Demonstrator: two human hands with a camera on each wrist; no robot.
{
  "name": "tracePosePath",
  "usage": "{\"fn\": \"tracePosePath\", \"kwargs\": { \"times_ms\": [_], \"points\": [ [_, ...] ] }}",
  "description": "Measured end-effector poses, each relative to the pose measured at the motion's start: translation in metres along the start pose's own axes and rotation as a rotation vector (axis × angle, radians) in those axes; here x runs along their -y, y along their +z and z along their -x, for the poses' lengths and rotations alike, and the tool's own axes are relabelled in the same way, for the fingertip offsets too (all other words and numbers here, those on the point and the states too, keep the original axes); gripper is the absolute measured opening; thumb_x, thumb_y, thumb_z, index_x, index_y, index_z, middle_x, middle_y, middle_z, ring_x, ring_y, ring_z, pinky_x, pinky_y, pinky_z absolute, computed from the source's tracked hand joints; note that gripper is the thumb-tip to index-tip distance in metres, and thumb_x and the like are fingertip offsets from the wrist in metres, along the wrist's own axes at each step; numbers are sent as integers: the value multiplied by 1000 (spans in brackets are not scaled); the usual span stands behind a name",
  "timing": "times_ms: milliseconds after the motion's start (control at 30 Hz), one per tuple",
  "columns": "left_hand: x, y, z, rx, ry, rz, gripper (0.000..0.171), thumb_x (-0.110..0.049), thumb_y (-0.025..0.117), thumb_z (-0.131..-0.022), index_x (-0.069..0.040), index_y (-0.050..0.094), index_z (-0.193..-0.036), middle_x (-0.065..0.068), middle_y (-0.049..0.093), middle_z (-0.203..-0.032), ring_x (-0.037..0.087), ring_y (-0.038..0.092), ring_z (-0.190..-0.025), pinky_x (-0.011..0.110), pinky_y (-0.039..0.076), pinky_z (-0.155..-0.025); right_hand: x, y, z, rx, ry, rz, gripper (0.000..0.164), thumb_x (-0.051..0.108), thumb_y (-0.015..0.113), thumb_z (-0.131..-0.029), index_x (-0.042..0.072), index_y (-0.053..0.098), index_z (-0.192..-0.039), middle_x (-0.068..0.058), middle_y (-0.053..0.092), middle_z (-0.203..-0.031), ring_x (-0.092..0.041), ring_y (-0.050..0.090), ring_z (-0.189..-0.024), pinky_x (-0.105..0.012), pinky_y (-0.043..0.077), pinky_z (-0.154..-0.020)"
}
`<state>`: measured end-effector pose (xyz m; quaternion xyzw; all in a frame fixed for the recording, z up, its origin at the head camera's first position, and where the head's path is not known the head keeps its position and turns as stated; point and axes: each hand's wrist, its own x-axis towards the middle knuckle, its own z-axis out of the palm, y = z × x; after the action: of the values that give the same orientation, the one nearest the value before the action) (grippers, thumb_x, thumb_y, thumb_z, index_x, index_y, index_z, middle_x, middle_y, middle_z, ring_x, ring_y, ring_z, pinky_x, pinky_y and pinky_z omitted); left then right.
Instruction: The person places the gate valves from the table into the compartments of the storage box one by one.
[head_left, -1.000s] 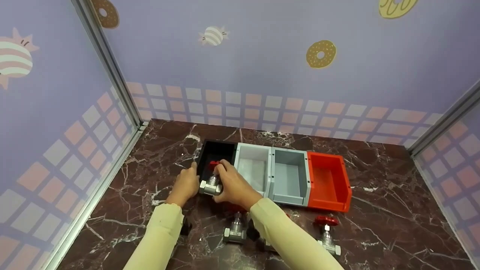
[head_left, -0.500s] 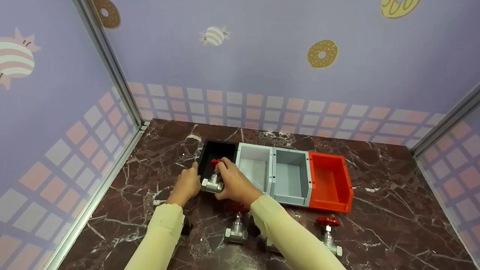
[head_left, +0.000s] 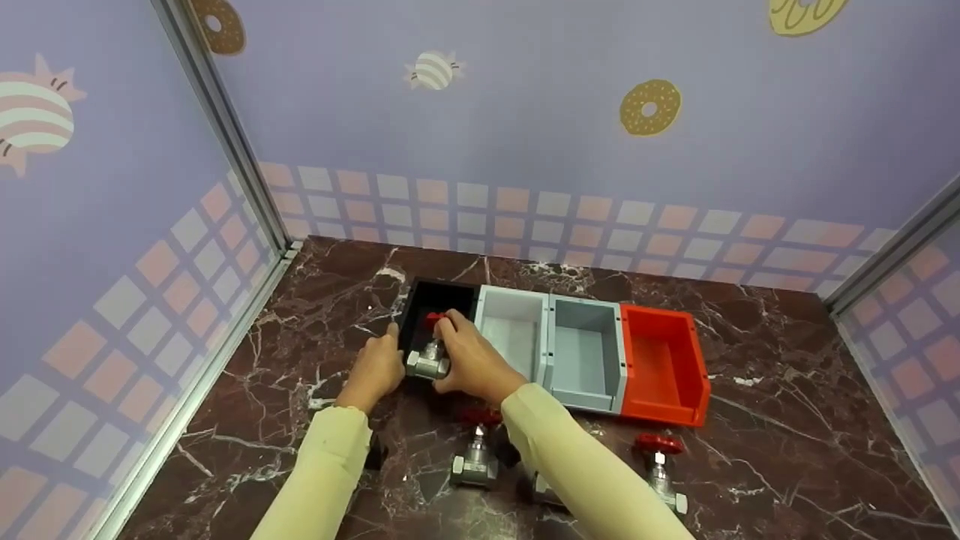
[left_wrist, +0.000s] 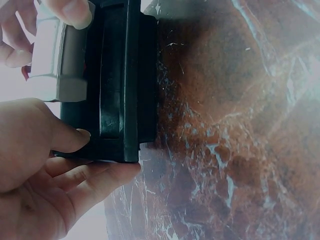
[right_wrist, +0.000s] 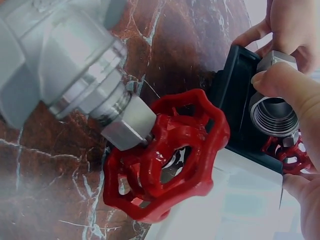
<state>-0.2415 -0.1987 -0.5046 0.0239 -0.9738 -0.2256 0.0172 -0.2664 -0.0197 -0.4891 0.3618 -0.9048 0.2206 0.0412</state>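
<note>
In the head view, my right hand [head_left: 480, 360] grips a metal valve [head_left: 427, 364] with a red handwheel [head_left: 433, 320], over the front part of the black bin [head_left: 444, 291]. The valve lies tilted, its handwheel toward the bin's back. In the right wrist view, the thumb presses on the silver valve body [right_wrist: 275, 116], whose threaded opening shows. My left hand [head_left: 375, 369] holds the black bin's left side. The left wrist view shows its thumb on the inner side of the wall and its fingers [left_wrist: 102, 182] outside. Whether the valve touches the bin floor cannot be seen.
Right of the black bin stand a white bin [head_left: 480, 330], a grey bin [head_left: 587, 401] and a red bin [head_left: 667, 412] in a row. Nearer me are more valves: one in the middle [head_left: 474, 466], one at right [head_left: 661, 480], and one [head_left: 546, 491] partly behind my right sleeve.
My right hand has moved the valve slightly farther into the black bin. The left hand keeps its hold on the bin's side. The head view has shifted a little.
</note>
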Motion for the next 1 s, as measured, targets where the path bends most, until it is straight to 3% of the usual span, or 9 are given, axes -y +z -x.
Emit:
{"fn": "tracePosePath", "kwargs": {
  "times_ms": [233,500,1000],
  "points": [
    [0,0,0,2,-4,2,38,-7,58,-92,3,45,-127,35,64,-101,50,64,-95,57,50,-82,-2,0,-5,23,21,4,70,26,87,-61,8,47,-117,-10,48,-120,-23,53,-102,-35,47,-93],
    [0,0,1,-2,3,4,38,-7,58,-92,4,46,-127,35,65,-100,50,64,-94,57,50,-81,-1,-2,-7,50,65,5,69,26,86,-63,7,47,-118,-23,45,-140,-32,51,-124,-38,45,-102],
    [-1,-2,2,-8,19,10,45,-6,58,-91,6,44,-132,36,65,-100,50,65,-93,56,50,-80,-4,0,-17,42,35,111,69,27,86,-63,4,45,-113,-21,49,-126,-30,54,-108,-37,49,-92]
  ]
}}
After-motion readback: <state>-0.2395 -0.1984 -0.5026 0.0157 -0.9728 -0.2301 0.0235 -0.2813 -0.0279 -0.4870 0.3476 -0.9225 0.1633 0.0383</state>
